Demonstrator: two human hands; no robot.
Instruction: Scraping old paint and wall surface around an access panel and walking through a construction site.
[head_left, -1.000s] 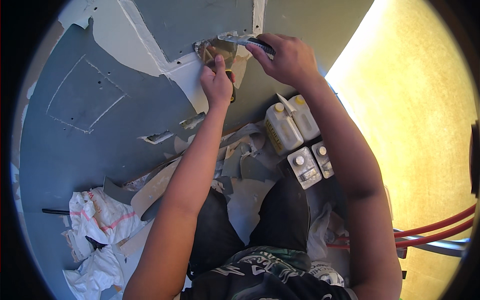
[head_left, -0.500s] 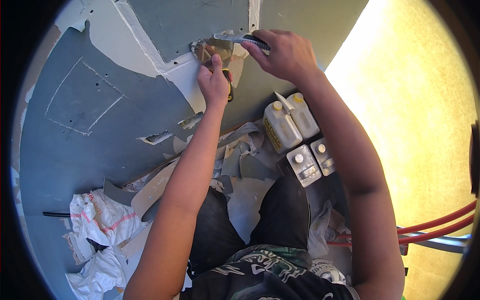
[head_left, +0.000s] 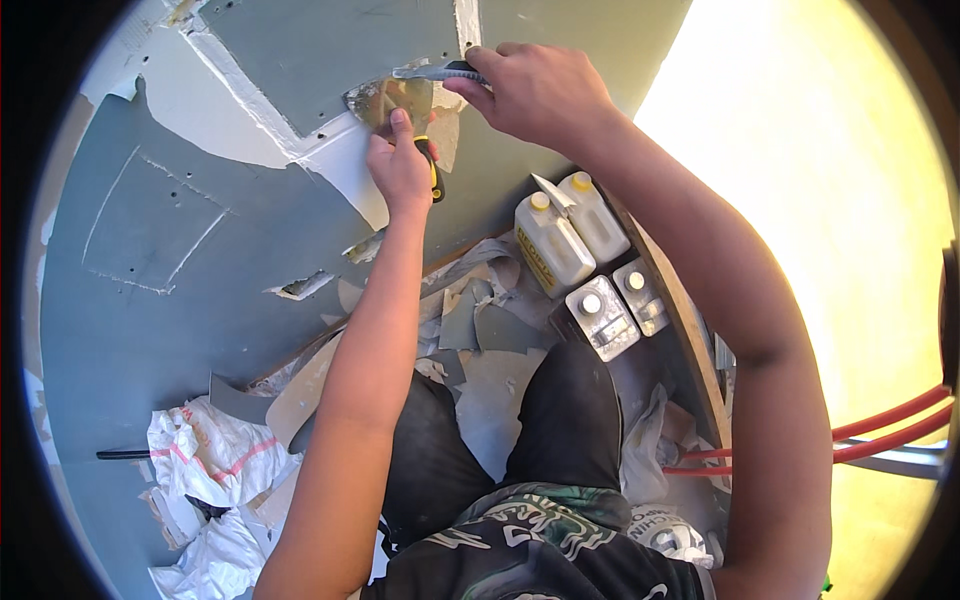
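My left hand (head_left: 402, 172) is wrapped round the black-and-yellow handle of a putty knife (head_left: 395, 103), its thumb laid on the wide, smeared blade. In my right hand (head_left: 545, 95) is a utility knife (head_left: 440, 72) with a grey, ridged body. It lies across the top of the putty knife's blade and appears to touch it. Both tools are up against a grey-painted board wall (head_left: 260, 200). Beside them, pale filler bands (head_left: 335, 155) and a torn tan patch (head_left: 447, 135) show on the wall.
Plastic jugs with yellow caps (head_left: 553, 245) and metal cans (head_left: 603, 318) stand right of centre, by a wooden edge (head_left: 690, 340). Torn scraps (head_left: 490, 325) lie before my knees. White sacks (head_left: 215, 450) are at lower left; red hoses (head_left: 890, 410) run at the right.
The whole view has shifted slightly, so wall and hands sit further left. Both hands keep their tools together at the same spot. My right elbow has moved outward, revealing the wooden edge.
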